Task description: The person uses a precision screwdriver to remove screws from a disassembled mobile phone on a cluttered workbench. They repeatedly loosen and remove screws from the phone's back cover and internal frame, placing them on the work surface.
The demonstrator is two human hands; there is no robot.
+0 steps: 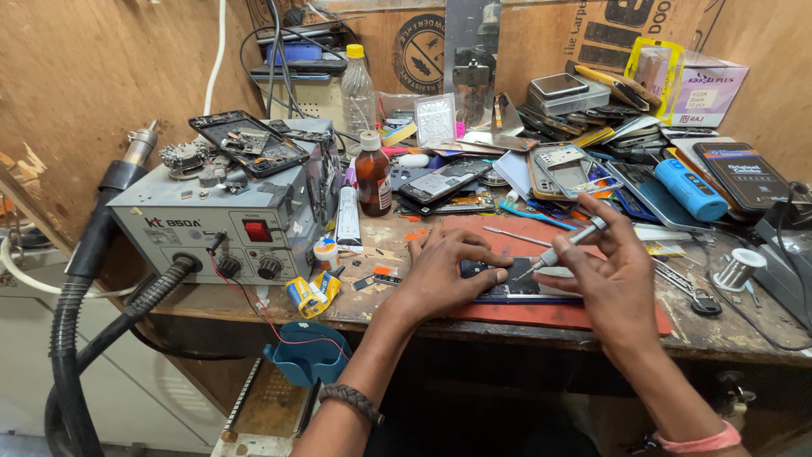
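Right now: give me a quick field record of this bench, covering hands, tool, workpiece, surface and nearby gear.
left hand: pressed flat on the phone, holding it down
right hand: holds a screwdriver, tip down on the phone
screwdriver: thin, silver, tilted
phone: dark, lying flat
mat: red, under the phone
bench: worn wood, cluttered
hot-air station: grey box at left, red switch, two knobs
brown bottle: upright, behind the mat

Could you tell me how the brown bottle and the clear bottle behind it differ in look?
The brown bottle is short, dark amber, with a white cap; the clear bottle is taller, see-through, with a yellow cap. The brown one wears a label; the clear one looks bare. Both stand upright.
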